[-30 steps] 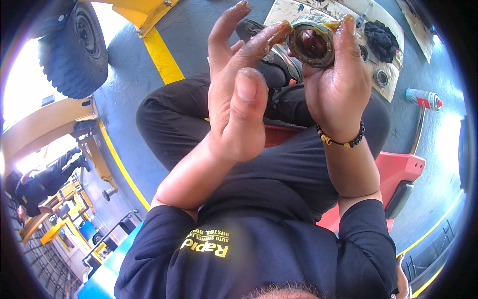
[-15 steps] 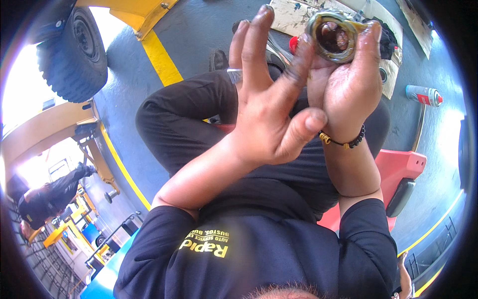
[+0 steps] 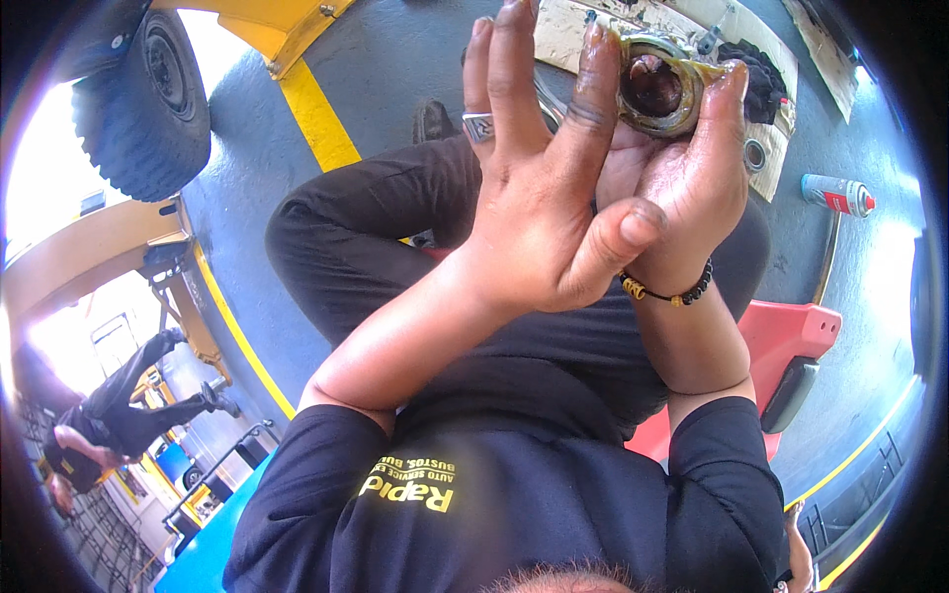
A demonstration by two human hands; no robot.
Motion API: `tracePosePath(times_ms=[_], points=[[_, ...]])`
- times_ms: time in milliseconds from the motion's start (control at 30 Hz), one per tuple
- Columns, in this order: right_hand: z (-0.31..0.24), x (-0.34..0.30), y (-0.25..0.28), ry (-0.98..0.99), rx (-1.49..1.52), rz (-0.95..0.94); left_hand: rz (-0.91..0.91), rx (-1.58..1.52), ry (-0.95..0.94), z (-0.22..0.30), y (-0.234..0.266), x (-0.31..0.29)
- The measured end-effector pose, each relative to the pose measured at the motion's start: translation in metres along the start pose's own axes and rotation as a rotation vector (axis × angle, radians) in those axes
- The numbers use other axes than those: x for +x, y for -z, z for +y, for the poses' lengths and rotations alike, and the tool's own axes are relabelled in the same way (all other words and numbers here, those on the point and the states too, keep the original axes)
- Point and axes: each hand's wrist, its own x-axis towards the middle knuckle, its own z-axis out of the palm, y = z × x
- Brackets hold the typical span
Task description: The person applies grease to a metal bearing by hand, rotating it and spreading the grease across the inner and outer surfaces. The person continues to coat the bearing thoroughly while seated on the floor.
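Observation:
My right hand (image 3: 682, 188) is closed round a greasy ring-shaped metal bearing (image 3: 682, 107), holding it up with the opening toward me. Brown grease coats its rim and inside, and part of a fingertip shows through the hole. My left hand (image 3: 534, 178) is spread just left of it, with a ring on one finger and dark grease on the fingertips. The left index finger reaches up along the bearing's left edge; whether it touches is hard to tell. Below, the left thumb overlaps the heel of my right hand.
Beyond my hands lies stained cardboard (image 3: 769, 180) with a black cloth (image 3: 756, 79) and a small metal ring (image 3: 755, 155). A spray can (image 3: 838, 195) lies to the right. A red seat (image 3: 791, 331) is under me. A large tyre (image 3: 148, 109) stands far left; another person (image 3: 109, 425) is behind it.
The bearing has come slightly lower and tilted in my right hand. My left index finger has slid upward and straightened along its edge. At far left the other person's legs have moved apart.

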Motion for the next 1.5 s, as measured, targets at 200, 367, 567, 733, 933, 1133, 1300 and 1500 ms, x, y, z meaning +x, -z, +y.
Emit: tracePosePath(times_ms=[200,367,567,733,933,1133,1300,1500], points=[[-0.002,0.004,0.002,0.007,0.006,0.055,-0.011,-0.001,-0.019,0.004,-0.003,0.001],[-0.006,0.009,0.012,-0.109,0.082,-0.163,0.015,-0.022,0.016,0.004,-0.001,-0.001],[0.001,0.009,0.009,-0.121,0.344,-0.258,0.024,-0.016,0.001,-0.005,0.006,0.003],[-0.003,-0.001,-0.013,-0.088,0.058,0.076,0.020,-0.015,-0.015,-0.005,0.001,0.001],[0.001,0.017,0.019,-0.191,0.265,-0.279,0.154,-0.329,0.136,-0.003,-0.003,-0.006],[0.000,0.005,0.001,-0.356,0.229,-0.272,0.508,-1.535,0.677,-0.017,0.014,0.019],[0.011,-0.008,-0.013,-0.335,-0.019,-0.209,0.601,-1.577,0.410,-0.014,0.026,0.035],[0.037,-0.020,-0.039,-0.343,-0.075,-0.162,0.661,-1.703,0.232,-0.017,0.029,0.038]])
